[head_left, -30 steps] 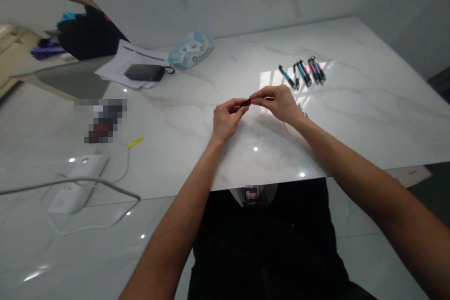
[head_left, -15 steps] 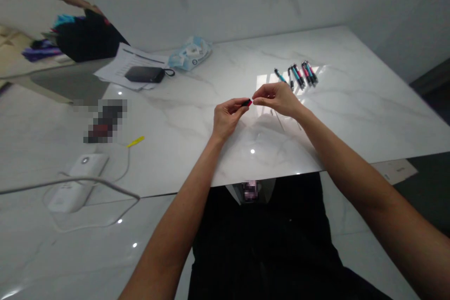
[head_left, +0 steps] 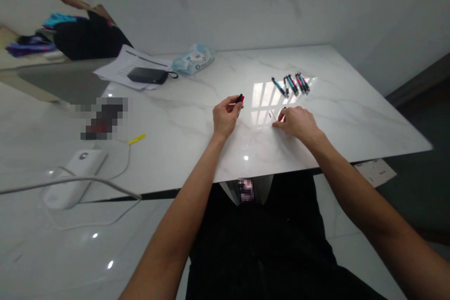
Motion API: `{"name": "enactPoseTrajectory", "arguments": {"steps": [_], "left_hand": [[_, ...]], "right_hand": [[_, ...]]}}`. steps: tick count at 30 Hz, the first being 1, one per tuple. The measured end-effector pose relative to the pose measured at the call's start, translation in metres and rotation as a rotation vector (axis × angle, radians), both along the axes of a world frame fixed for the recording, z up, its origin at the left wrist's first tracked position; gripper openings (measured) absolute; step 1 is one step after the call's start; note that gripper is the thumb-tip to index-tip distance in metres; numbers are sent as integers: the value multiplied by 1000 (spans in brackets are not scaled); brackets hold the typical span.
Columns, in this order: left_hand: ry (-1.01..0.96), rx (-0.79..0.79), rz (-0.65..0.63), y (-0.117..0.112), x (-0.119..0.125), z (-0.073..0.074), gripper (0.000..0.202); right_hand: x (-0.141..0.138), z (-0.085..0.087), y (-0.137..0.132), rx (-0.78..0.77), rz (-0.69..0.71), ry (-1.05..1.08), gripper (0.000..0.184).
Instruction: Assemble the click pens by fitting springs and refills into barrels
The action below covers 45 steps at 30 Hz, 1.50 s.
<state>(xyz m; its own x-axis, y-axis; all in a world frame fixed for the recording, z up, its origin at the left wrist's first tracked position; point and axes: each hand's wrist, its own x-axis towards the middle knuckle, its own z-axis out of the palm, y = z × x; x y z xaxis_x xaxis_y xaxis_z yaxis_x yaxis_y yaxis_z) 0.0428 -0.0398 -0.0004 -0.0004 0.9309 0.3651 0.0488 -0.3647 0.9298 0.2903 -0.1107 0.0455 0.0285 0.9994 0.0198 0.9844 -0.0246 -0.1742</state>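
Observation:
My left hand (head_left: 225, 116) is closed round a short pen part (head_left: 240, 99), black with a red end that sticks up past the thumb. My right hand (head_left: 298, 122) rests on the white marble table (head_left: 197, 117) a little to the right, fingers curled and pinching at small pen parts (head_left: 273, 115) lying on the top. What those fingertips hold is too small to name. Several assembled pens (head_left: 291, 83), blue and red with black tips, lie in a row farther back on the right.
A black pouch (head_left: 146, 75) sits on papers (head_left: 123, 63) at the back left, beside a pack of wipes (head_left: 193, 57). A white device (head_left: 74, 176) with a cable and a yellow tab (head_left: 136, 139) lie on the left. A person in dark clothes (head_left: 87, 33) is at the far left.
My hands have come apart. The right hand dropped from the pen part down to the table on the right, while the left hand kept the part and tipped it upward.

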Motion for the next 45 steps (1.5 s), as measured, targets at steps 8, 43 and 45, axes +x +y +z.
{"name": "enactPoseTrajectory", "arguments": {"steps": [8, 43, 45], "left_hand": [[35, 0, 1, -1, -1, 0, 23], [-263, -593, -807, -45, 8, 27, 38], [-266, -625, -818, -48, 12, 24, 39]], "right_hand": [[-8, 0, 6, -60, -31, -25, 24], [-4, -6, 27, 244, 85, 850, 33], [-6, -2, 26, 241, 79, 947, 30]]}}
